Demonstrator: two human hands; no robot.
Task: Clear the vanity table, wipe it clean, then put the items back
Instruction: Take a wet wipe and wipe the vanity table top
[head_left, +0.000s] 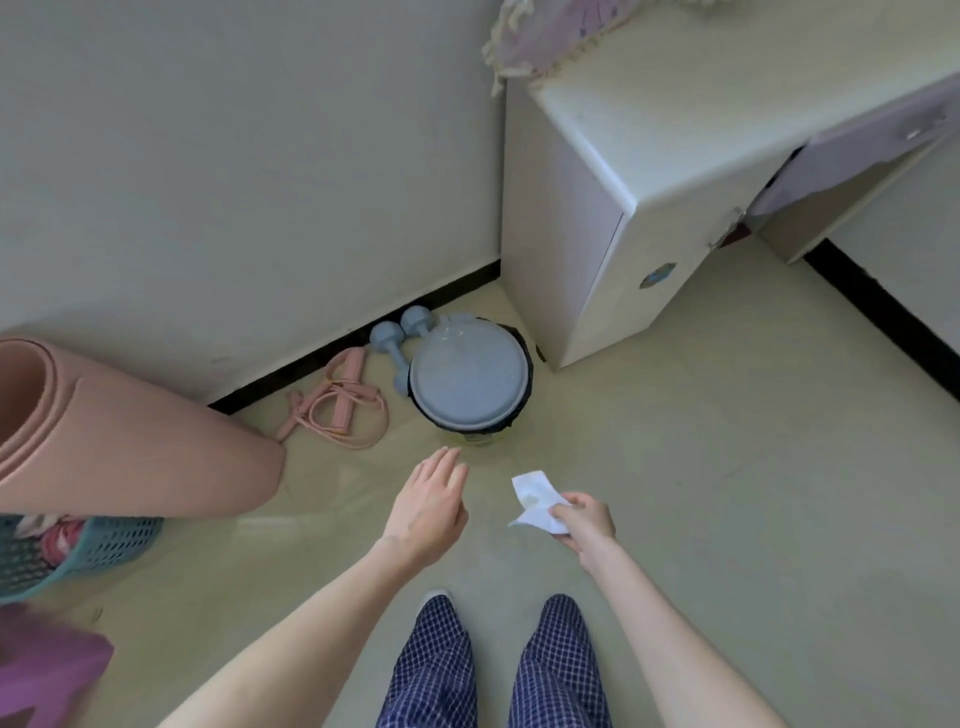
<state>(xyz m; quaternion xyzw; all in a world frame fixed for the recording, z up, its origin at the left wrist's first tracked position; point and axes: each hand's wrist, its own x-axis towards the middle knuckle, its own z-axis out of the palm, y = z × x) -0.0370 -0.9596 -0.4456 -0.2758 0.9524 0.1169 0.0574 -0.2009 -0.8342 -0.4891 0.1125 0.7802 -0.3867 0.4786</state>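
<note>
Two stages of the job look done or nearly done, judging by what you see: the visible corner of the vanity worktop (727, 88) at upper right is bare apart from a fringed lilac cloth (545, 36) at its back edge, and you are carrying a used wipe, so clearing and wiping seem finished, while putting the items back is still ahead; none of those items is in view. Going left to right: a rolled pink mat (130, 441) leans over a teal basket (78, 551) at the far left. Pink resistance bands (337, 405) and blue dumbbells (400, 338) lie on the floor (727, 493) by the wall. Just beside them, near the foot of the vanity, stands a round bin with a closed pale blue lid (467, 379). Your left hand (428, 512) reaches forward toward that bin, palm down, fingers straight and loosely together, holding nothing, short of the lid and not touching it. Your right hand (584, 522) hangs near it, a little lower in the frame, pinching a crumpled white wipe (535, 499) between thumb and fingertips, the wipe pointing toward the bin. Likely you mean to lift the lid and drop the wipe in.
</note>
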